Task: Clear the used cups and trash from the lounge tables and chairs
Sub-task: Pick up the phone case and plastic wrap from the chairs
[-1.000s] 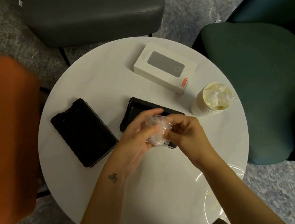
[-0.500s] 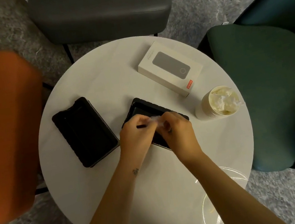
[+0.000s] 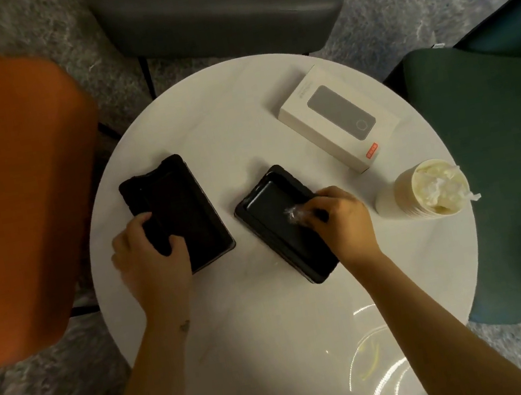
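Two black plastic food trays lie on the round white table [image 3: 275,327]. My left hand [image 3: 151,255] grips the near left corner of the left tray [image 3: 183,204]. Over the right tray [image 3: 276,215], my right hand [image 3: 339,218] pinches a crumpled clear plastic wrap [image 3: 295,215] and holds it down inside the tray. A paper cup [image 3: 425,192] stuffed with crumpled white tissue stands at the table's right edge. A white product box [image 3: 339,117] lies at the back right.
An orange chair [image 3: 7,193] stands to the left of the table. A grey chair [image 3: 218,6] is behind it and a dark green chair [image 3: 509,174] is to the right. Grey carpet surrounds the table.
Both hands were together crumpling the clear wrap over the right tray. Now my left hand has moved left onto the other tray, while my right hand keeps the wrap in the right tray.
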Demonstrator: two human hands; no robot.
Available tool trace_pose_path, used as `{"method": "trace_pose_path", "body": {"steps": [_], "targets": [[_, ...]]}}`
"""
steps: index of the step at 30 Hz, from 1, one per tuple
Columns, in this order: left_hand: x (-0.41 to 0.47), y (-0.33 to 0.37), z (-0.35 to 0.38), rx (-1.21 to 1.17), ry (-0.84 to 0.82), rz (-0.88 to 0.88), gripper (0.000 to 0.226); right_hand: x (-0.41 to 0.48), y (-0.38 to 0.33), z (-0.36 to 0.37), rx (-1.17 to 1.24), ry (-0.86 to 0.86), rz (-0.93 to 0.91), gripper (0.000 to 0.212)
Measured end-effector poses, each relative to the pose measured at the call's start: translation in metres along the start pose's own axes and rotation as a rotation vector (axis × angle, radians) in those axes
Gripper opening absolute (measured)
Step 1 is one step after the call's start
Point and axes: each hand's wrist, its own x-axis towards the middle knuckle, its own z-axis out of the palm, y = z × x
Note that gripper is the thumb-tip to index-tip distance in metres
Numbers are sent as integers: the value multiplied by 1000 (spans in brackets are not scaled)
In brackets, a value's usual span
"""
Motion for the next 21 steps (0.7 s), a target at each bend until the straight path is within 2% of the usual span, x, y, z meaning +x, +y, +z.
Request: {"method": "trace_pose_path", "body": {"steps": [3,6,9,13,17,21], "targets": [[3,-4,2,-33,14,-35,49,-4,-12,-10,30,112,-19,16],[6,-4,0,-195,-4,-144,45,3,-44,-15,119,271,-72,14],[10,-4,-9,-427,-83,-307,40,17,-90,2,217,208,-93,12],[20,-1,-19,-644,-132,-374,39,30,-129,46,162,36,-100,16],[24,1,-18,-524,-136,-261,32,33,-136,70,134,51,-40,17],[25,-4,-16,-457,-109,-198,41,34,-140,75,128,80,-56,16]]}}
